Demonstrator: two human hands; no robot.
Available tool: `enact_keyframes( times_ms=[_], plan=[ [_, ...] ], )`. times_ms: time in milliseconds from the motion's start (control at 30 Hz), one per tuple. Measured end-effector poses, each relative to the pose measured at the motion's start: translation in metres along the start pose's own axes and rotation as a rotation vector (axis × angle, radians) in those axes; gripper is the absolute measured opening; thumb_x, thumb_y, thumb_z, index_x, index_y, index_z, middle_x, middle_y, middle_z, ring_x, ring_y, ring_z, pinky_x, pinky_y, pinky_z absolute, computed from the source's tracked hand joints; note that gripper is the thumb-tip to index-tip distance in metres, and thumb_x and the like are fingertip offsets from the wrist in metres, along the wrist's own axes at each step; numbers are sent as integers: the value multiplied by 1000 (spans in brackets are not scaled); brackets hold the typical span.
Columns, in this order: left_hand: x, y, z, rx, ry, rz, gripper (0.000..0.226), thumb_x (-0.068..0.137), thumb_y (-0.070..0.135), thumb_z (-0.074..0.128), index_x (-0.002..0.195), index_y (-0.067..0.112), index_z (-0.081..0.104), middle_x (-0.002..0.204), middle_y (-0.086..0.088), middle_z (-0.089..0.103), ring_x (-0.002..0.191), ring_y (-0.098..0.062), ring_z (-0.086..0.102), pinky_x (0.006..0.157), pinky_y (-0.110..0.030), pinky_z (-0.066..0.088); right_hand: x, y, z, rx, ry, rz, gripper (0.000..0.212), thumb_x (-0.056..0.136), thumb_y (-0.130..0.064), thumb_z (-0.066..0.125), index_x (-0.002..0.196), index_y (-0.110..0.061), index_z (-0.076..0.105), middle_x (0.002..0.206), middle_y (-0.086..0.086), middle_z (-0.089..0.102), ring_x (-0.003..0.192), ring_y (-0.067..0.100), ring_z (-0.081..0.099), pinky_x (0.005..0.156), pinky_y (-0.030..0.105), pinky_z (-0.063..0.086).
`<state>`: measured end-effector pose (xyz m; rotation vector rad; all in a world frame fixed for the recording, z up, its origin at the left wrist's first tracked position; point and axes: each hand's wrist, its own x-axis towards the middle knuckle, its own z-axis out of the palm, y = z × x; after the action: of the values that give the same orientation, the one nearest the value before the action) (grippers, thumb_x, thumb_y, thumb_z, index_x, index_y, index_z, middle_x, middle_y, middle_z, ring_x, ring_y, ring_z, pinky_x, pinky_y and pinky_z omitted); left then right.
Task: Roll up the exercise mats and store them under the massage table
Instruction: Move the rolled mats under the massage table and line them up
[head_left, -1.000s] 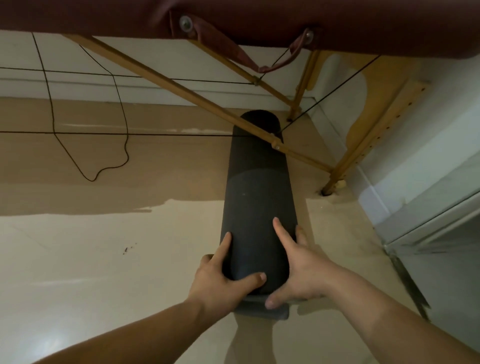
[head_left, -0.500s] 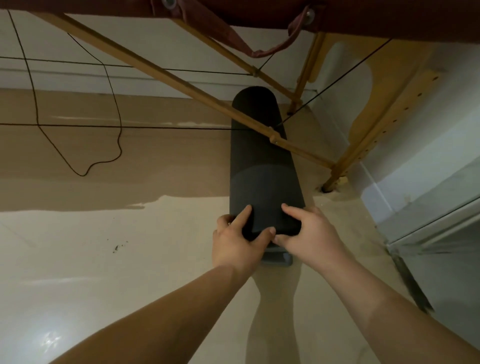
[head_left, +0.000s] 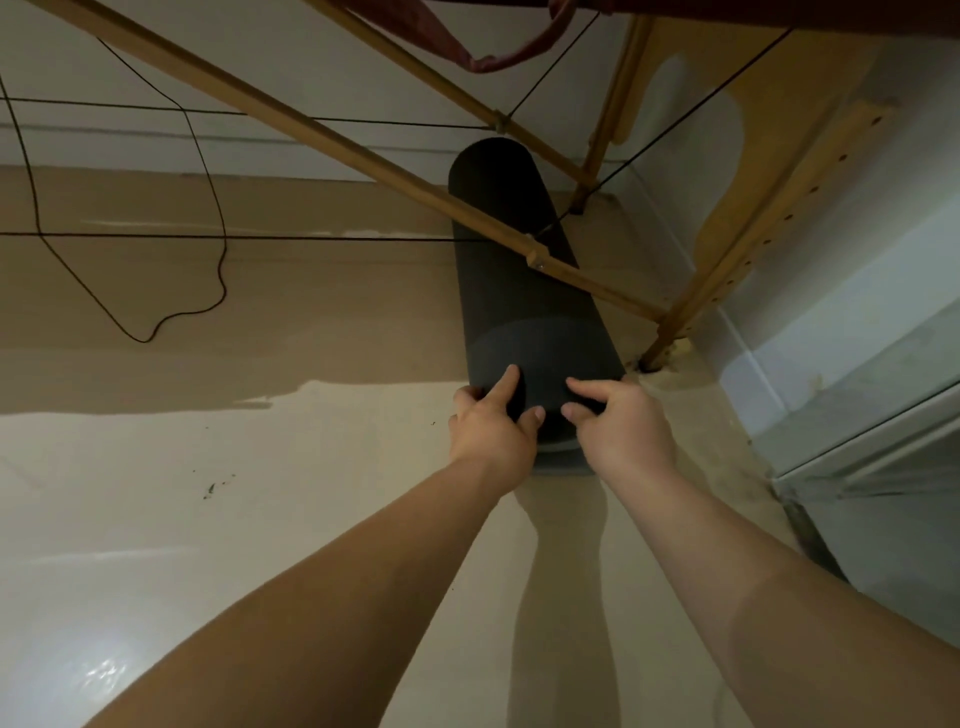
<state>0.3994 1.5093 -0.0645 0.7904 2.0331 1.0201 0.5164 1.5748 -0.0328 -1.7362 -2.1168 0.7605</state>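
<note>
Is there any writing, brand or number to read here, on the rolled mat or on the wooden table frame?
None to read. The mat is plain and dark, with no label showing. The table leg shows only a row of holes, no words or numbers.

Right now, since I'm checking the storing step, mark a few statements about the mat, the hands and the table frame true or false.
1. The left hand and right hand both grip the near end of the rolled mat. True.
2. The mat stands upright. False: it lies flat on the floor.
3. A wooden brace crosses over the mat. True.
4. The black cord lies to the mat's right. False: it lies to its left.
</note>
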Motion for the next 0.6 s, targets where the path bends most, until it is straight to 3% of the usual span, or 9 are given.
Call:
enact_keyframes(
  times_ms=[100, 133, 233, 300, 433, 600],
  plan=[
    [7, 8, -6, 42, -66, -1, 61, 107, 43, 53, 161, 49, 26, 161, -2, 22, 143, -31, 40, 119, -49, 41, -7, -6, 5, -179, -189, -38, 69, 104, -40, 62, 160, -53, 25, 174, -1, -6, 161, 31, -1, 121, 51, 32],
    [6, 6, -11, 55, -86, 15, 61, 108, 40, 52, 162, 48, 25, 162, -2, 22, 143, -31, 41, 119, -46, 42, -14, -4, 6, -217, -208, -41, 76, 103, -41, 61, 161, -55, 14, 173, -2, -12, 161, 31, -7, 120, 51, 33],
    [-12, -10, -31, 125, -38, 108, 58, 108, 35, 53, 162, 39, 31, 159, -1, 35, 136, -26, 49, 110, -33, 45, -35, 3, 4, -291, -17, -114, 71, 103, -43, 58, 163, -45, 20, 170, 7, 7, 156, 32, 20, 109, 47, 48],
    [-24, -23, -44, 204, -22, 140, 59, 107, 34, 56, 161, 38, 34, 157, 1, 38, 131, -23, 54, 99, -27, 46, -46, 2, 5, -374, 47, -230, 70, 101, -41, 60, 163, -36, 27, 167, 9, 15, 153, 32, 27, 112, 48, 47],
    [-35, -34, -68, 202, -25, 115, 60, 106, 36, 58, 161, 36, 35, 157, 3, 40, 129, -20, 58, 100, -30, 49, -69, -15, 26, -427, -79, -436, 63, 100, -37, 61, 159, -32, 38, 169, 8, 22, 159, 33, 16, 122, 54, 34],
    [-73, -54, -124, 174, -37, 38, 63, 103, 37, 61, 161, 30, 36, 153, 1, 51, 128, -19, 60, 107, -42, 53, -96, -72, 42, -403, -141, -458, 48, 105, -40, 53, 151, -27, 50, 150, 1, 50, 140, 24, 46, 107, 42, 45]
  ],
)
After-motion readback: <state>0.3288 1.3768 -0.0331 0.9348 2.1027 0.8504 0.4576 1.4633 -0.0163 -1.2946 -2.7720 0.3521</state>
